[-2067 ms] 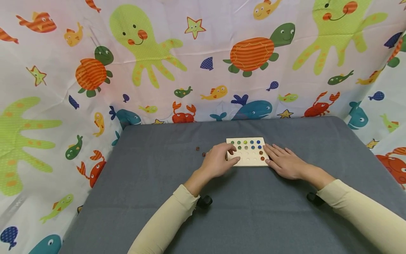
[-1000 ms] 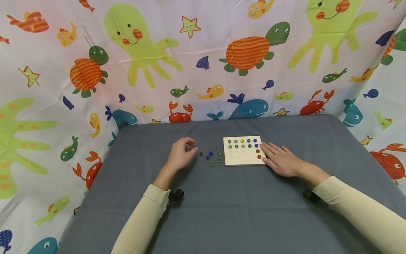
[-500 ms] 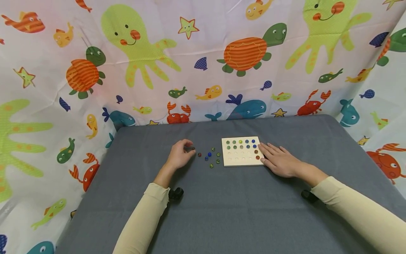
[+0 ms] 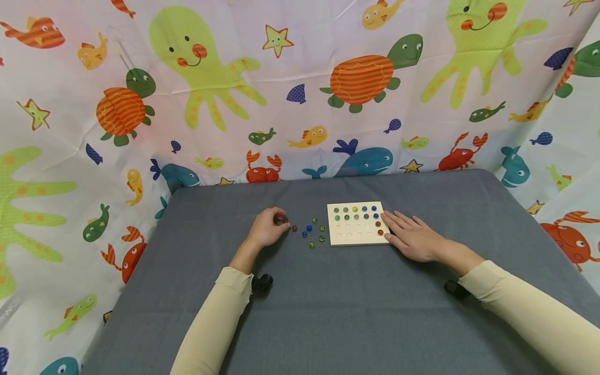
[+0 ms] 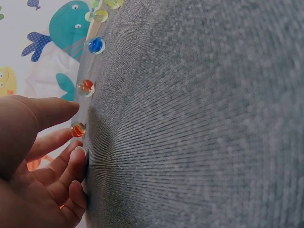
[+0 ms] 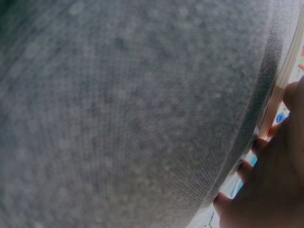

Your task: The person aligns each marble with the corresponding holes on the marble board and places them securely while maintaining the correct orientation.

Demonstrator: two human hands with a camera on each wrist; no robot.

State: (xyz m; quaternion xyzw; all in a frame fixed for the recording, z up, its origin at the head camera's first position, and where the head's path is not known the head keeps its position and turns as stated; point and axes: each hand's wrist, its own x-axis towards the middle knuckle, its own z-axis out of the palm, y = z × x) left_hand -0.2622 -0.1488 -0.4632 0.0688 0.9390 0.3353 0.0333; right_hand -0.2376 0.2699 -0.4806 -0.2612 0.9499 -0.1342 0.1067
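My left hand (image 4: 267, 228) is low over the cloth, left of a loose group of marbles. In the left wrist view an orange-swirled glass marble (image 5: 78, 129) lies at its index fingertip, and the thumb is visibly apart from the marble. Just beyond is a red-swirled marble (image 5: 86, 88). My right hand (image 4: 414, 238) rests at the right edge of a pale wooden board (image 4: 361, 241), fingers extended and touching it. The board's two far rows hold green, yellow, clear and blue marbles. Two reddish-brown marbles sit in its right column nearer me; the other hollows there are bare.
Between the left hand and the board lie blue marbles (image 4: 309, 228) and several green marbles (image 4: 322, 238) on the grey tablecloth (image 4: 337, 302). A white curtain (image 4: 300, 78) printed with sea animals hangs behind the table and at both sides.
My left hand has moved left from the board's left side to the orange marble, and its fingers have come closer around it. The right hand stays on the board's edge.
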